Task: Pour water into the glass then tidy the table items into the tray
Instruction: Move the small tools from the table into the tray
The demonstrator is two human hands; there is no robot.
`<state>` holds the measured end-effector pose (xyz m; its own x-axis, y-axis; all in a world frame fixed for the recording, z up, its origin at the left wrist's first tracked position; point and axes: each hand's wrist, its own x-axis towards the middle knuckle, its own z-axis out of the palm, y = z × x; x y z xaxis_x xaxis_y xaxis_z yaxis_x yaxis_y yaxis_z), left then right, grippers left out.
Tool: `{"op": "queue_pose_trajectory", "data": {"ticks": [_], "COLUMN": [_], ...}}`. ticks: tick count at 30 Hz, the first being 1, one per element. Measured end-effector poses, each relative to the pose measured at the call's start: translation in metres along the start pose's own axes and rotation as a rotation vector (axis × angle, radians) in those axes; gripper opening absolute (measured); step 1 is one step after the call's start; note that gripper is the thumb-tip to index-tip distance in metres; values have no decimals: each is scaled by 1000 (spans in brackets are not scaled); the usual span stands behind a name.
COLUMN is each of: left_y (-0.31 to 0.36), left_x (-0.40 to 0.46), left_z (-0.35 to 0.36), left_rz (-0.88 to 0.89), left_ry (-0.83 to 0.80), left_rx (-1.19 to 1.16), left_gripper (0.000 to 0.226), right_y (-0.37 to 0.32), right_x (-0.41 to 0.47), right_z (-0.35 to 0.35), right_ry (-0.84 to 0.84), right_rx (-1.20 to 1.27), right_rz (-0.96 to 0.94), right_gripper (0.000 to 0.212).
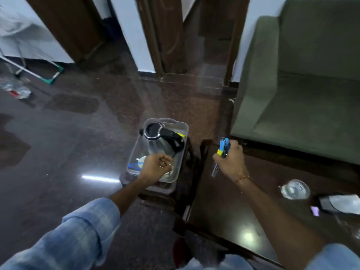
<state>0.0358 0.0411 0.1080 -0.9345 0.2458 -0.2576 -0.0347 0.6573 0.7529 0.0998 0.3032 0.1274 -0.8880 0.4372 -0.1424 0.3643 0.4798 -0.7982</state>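
Right hand (229, 162) grip encloses blue tool (223, 148).

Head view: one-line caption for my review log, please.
Right hand carries a blue-and-yellow tool toward the clear tray holding the jug; left hand reaches in.

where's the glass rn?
Head view, right side: the glass stands on the dark table, near its far-right edge, beside a phone, away from the tray.

A dark polished stone floor (81, 137) mirrors a streak of ceiling light. Pale blue walls (128, 32) stand between dark wooden door frames (165, 36). A green sofa (303, 78) fills the right side, behind a dark glossy table (220, 207).
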Motion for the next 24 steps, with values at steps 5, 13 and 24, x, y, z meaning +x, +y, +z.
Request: {"op": "queue_pose_trajectory", "data": {"ticks": [5, 13, 24], "left_y": [-22, -38, -125], "left_x": [22, 67, 189], "left_z": [-73, -135, -136], "left_rz": [-40, -86, -122], "left_ry": [101, 287, 48], "left_rx": [10, 1, 76], "left_gripper": [19, 21, 27], "right_y": [-52, -99, -122], "right_x": [33, 127, 212], "right_z": [41, 62, 172], "right_ry": [-53, -174, -483], "right_rx": [-34, -217, -585], "right_rz": [-104, -255, -344], "right_gripper": [48, 55, 58]}}
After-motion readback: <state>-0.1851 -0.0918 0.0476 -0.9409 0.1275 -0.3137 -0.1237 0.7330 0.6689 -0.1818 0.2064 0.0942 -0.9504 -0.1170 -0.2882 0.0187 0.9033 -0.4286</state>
